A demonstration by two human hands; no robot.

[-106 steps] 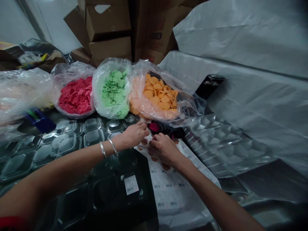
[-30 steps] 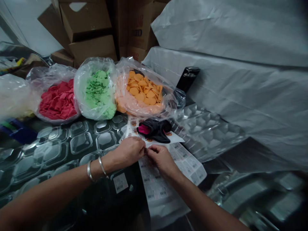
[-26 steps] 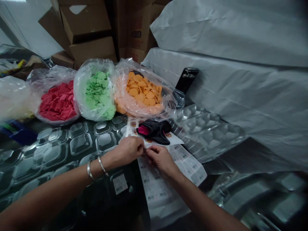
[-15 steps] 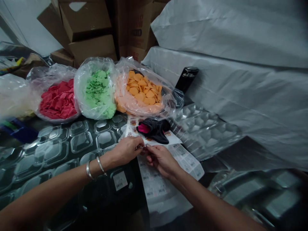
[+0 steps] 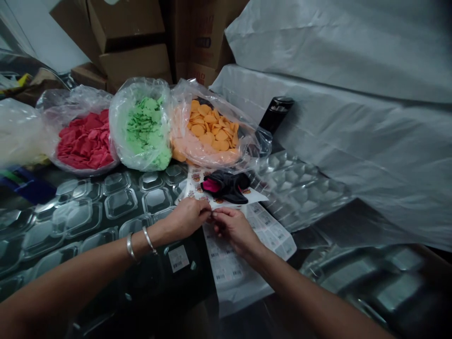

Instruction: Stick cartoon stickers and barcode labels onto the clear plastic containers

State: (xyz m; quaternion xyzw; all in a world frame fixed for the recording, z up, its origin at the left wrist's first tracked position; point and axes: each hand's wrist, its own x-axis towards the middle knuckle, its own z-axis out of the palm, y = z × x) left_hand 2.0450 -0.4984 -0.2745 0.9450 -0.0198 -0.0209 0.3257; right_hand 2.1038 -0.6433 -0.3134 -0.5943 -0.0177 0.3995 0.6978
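Fingertips together, my left hand (image 5: 189,216) and my right hand (image 5: 235,228) meet above a sheet of barcode labels (image 5: 226,268). Both are closed in a pinch; whatever lies between the fingers is too small and hidden to make out. Just beyond them, a black cloth item with a pink lining (image 5: 228,186) rests on a second sheet of printed stickers (image 5: 196,181). Left of the label sheet, a square barcode label (image 5: 179,259) sits on a dark clear-lidded surface.
Clear plastic containers (image 5: 120,203) spread across the left. Behind stand open bags of red pieces (image 5: 84,141), green pieces (image 5: 144,129) and orange discs (image 5: 212,127). A black cylinder (image 5: 277,115) leans by white wrapped stacks (image 5: 335,122). Clear trays (image 5: 300,188) lie right; cardboard boxes (image 5: 137,68) rise behind.
The view has shifted slightly. My two hands stay pinched together over the label sheet, with the fingertips a little closer to each other.
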